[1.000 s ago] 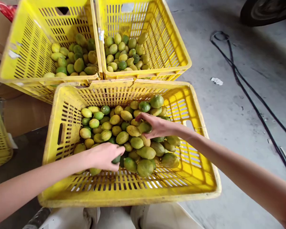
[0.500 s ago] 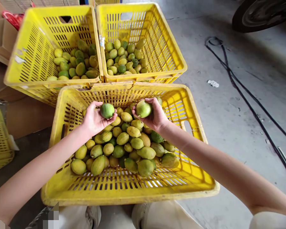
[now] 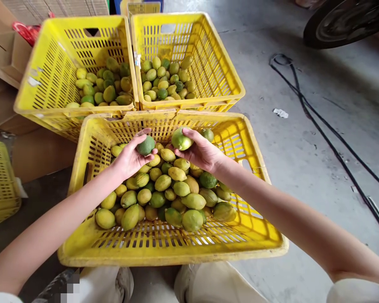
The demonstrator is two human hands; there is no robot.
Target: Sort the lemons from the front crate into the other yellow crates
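Green fruit (image 3: 146, 145) in left fingers (image 3: 149, 158); paler fruit (image 3: 180, 139), right fingers (image 3: 192, 134).

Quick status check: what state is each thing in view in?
Left hand: curled around a dark green fruit
Dark green fruit: held, raised
Right hand: curled around a pale green fruit
Pale green fruit: held, raised
Front crate: open, partly filled with loose fruit
Back left crate: open, partly filled
Back right crate: open, partly filled
Black cable: on the floor, looped
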